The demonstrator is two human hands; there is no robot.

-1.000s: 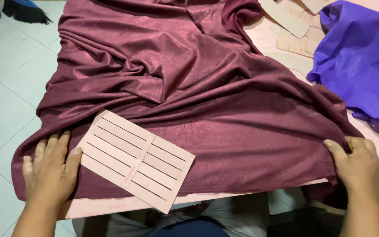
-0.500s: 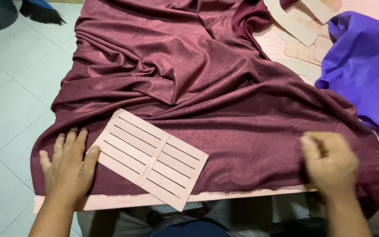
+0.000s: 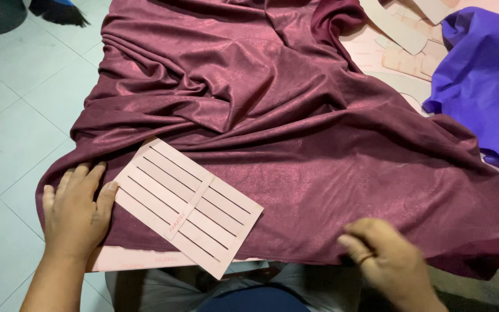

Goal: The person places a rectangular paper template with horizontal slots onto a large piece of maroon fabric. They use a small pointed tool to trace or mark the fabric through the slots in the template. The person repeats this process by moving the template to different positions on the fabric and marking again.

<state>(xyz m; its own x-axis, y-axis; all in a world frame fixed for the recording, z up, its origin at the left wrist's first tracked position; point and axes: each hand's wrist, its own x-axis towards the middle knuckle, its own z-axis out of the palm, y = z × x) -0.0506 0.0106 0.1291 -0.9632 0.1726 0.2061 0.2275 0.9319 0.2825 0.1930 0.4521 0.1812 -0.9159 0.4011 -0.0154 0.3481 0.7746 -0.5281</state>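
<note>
The left hand (image 3: 75, 211) lies flat, fingers spread, pressing on the maroon fabric (image 3: 295, 127) at the near left corner of the bench (image 3: 128, 260); its grip is fully open and holds nothing, only weighing the cloth down. Just beside its thumb, touching or nearly so, lies a pale slotted pattern card (image 3: 189, 202), resting on the fabric at a slant with one corner reaching over the bench edge.

The right hand (image 3: 388, 260) is at the fabric's near hem, well apart from the left hand, fingers curled and blurred; whether its grip has pinched the hem cannot be told.

The fabric spreads away from both hands over most of the bench, bunched in folds far from the left hand and smoother near the right. Beyond the right hand, at the far side, sits a heap of purple cloth (image 3: 483, 81), with pale cardboard pattern pieces (image 3: 399, 34) beside it. Left of the left hand is tiled floor (image 3: 12, 115).
</note>
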